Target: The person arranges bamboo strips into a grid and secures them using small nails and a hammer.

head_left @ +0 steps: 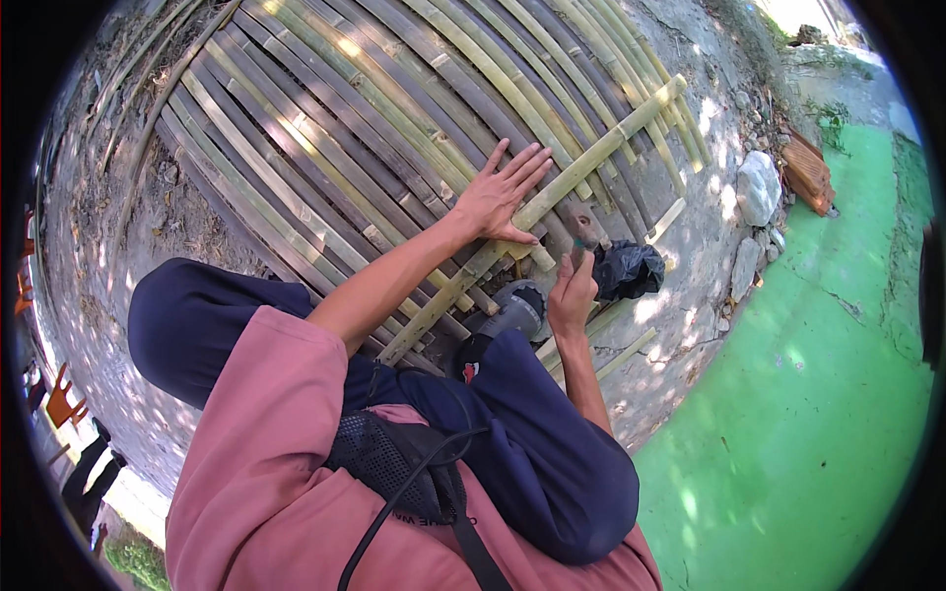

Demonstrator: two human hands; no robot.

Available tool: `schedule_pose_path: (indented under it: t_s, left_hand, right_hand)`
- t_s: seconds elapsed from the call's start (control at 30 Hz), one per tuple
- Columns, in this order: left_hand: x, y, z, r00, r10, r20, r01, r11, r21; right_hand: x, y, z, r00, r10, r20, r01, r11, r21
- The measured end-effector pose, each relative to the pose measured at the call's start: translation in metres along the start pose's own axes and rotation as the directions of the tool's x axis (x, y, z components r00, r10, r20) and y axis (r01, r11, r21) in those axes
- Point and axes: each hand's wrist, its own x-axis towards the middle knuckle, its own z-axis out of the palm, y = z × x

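My left hand [501, 197] lies flat with fingers spread on a row of split bamboo slats [370, 123], its thumb against a bamboo crosspiece [601, 148] that runs diagonally over their near ends. My right hand [572, 294] is closed round the handle of what looks like a hammer [583, 229]. Its brownish head is just right of the crosspiece, close to my left hand; whether it touches the bamboo I cannot tell. Beside my right hand, a crumpled black plastic bag [631, 270] rests on the ground.
My shod foot [514, 307] is near the crosspiece, between my hands. Loose bamboo strips [626, 353] lie right of my right forearm. Farther right are a pale rock [758, 187], a reddish-brown block [808, 172] and a green-painted floor [788, 394]. Orange chairs [65, 399] stand far left.
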Motion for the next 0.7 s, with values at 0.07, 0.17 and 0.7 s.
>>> schedule_pose_path:
  t_s: [0.07,0.17,0.7]
  left_hand:
    - [0.004,-0.008,-0.008,1.000,-0.015,0.000,0.015,0.998,0.056]
    - [0.017,0.003,-0.008,1.000,0.028,-0.007,-0.028,0.999,0.017]
    - [0.003,-0.001,-0.009,1.000,-0.011,0.029,0.009,0.999,0.052]
  right_hand:
    - [-0.001,0.001,0.001,0.990,-0.051,-0.135,0.067,0.991,0.115]
    - [0.007,0.020,0.005,0.999,0.015,0.038,-0.009,0.990,-0.140]
    - [-0.004,0.014,0.015,0.995,0.005,-0.098,-0.009,0.999,-0.038]
